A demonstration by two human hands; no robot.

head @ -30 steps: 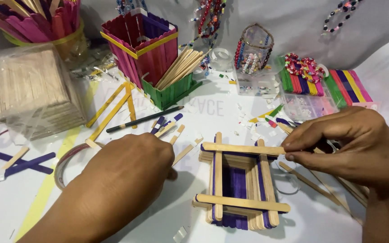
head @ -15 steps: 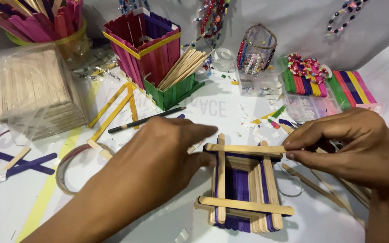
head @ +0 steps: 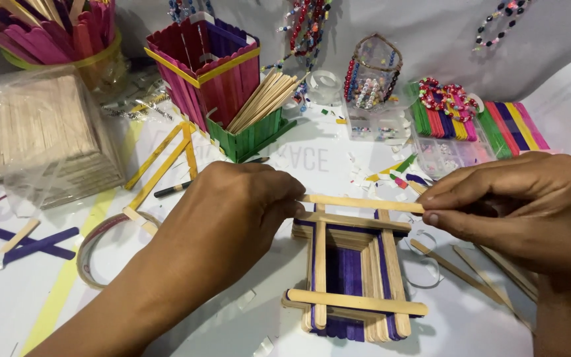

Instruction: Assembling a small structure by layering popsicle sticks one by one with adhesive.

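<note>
Both hands pinched one plain wooden stick (head: 363, 203), left hand (head: 232, 218) at its left end, right hand (head: 517, 211) at its right end. Stick was level, just above the far edge of the stacked stick frame (head: 351, 277) on the white table (head: 246, 311). Frame had a purple base and natural crosspieces. Green stick holder (head: 249, 135) and pink stick box (head: 203, 66) stood behind; bagged stick bundle (head: 41, 139) lay far left.

A home craft table: a white tabletop (head: 246, 324) crowded with bundled plain craft sticks (head: 41, 135), coloured sticks in a jar (head: 54, 33), bead boxes (head: 444, 149) and a tape roll (head: 97, 254).
</note>
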